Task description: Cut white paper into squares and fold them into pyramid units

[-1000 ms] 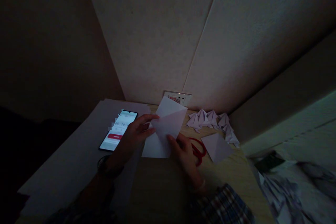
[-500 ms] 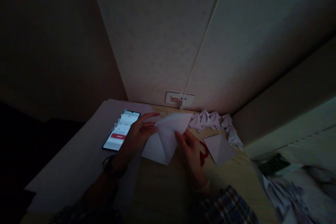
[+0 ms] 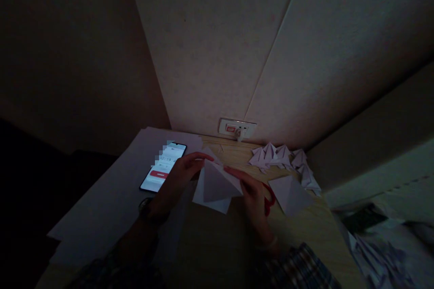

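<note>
Between my two hands is a sheet of white paper (image 3: 219, 185), partly folded, with creased flaps meeting near its top. My left hand (image 3: 185, 171) grips its upper left edge, fingers bent over the top. On the other side my right hand (image 3: 249, 189) pinches the upper right edge between thumb and fingers. Red scissor handles (image 3: 270, 198) show just beyond my right hand; the rest of the scissors is hidden. A folded white paper square (image 3: 291, 195) lies to the right of them.
A lit phone (image 3: 162, 167) rests on a stack of white sheets (image 3: 111, 207) at the left. Several folded paper figures (image 3: 271, 156) stand along the back right of the wooden table (image 3: 318, 235). A wall socket (image 3: 237, 128) holds a plug. More folded paper (image 3: 379, 257) lies lower right.
The paper's raised flap has come down toward me, now covering the front of the sheet. My right hand has moved up to its top edge. The whole view has shifted slightly.
</note>
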A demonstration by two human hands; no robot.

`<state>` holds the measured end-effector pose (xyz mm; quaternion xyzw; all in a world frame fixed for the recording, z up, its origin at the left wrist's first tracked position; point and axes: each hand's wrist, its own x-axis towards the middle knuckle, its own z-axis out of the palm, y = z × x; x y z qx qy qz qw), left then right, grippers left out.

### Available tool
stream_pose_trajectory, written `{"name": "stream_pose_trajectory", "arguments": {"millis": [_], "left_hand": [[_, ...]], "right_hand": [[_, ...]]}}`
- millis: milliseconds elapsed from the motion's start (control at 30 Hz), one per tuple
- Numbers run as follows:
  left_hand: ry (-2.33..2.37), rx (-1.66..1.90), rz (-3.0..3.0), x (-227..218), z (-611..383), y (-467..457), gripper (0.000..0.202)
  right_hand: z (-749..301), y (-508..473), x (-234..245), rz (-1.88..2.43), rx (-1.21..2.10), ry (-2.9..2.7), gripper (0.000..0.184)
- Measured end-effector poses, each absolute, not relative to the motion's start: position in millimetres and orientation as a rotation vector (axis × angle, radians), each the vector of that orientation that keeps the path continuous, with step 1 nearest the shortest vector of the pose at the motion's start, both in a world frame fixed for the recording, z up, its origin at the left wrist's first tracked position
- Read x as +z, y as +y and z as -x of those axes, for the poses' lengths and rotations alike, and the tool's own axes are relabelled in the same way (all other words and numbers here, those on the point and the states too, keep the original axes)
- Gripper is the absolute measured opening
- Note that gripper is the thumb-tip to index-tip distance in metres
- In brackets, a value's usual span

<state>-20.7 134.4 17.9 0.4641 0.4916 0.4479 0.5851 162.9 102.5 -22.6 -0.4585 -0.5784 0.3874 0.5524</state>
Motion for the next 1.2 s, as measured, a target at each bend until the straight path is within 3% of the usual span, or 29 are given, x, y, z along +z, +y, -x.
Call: {"name": "stream_pose_trajectory", "arguments": {"millis": [300, 433, 533, 733, 933, 1200], "left_hand": [[1.001, 0.923, -1.113, 6.5, 18.3, 137.0, 0.031], [0.958, 0.907, -1.102, -7.3, 15.0, 141.8, 0.050], [0.992, 0.930, -1.141, -7.9, 14.5, 141.4, 0.053], [1.133, 0.966, -1.294, 4.2, 17.0, 136.7, 0.049], [1.109, 0.946, -1.424, 9.6, 13.0, 132.9, 0.038], [1.129, 0.995, -1.281, 12.6, 16.4, 136.4, 0.044]], "right_hand": [[-165.9, 100.1, -24.4, 1.071, 0.671, -1.506, 0.048], [-165.5, 98.8, -21.9, 1.078, 0.632, -1.520, 0.051], [-166.4, 97.1, -19.2, 1.058, 0.629, -1.579, 0.052], [-163.6, 96.8, -14.8, 1.060, 0.672, -1.539, 0.035], [-154.0, 107.0, -18.4, 1.211, 0.939, -1.350, 0.010], [-150.2, 106.0, -15.4, 1.179, 0.998, -1.080, 0.014]]}}
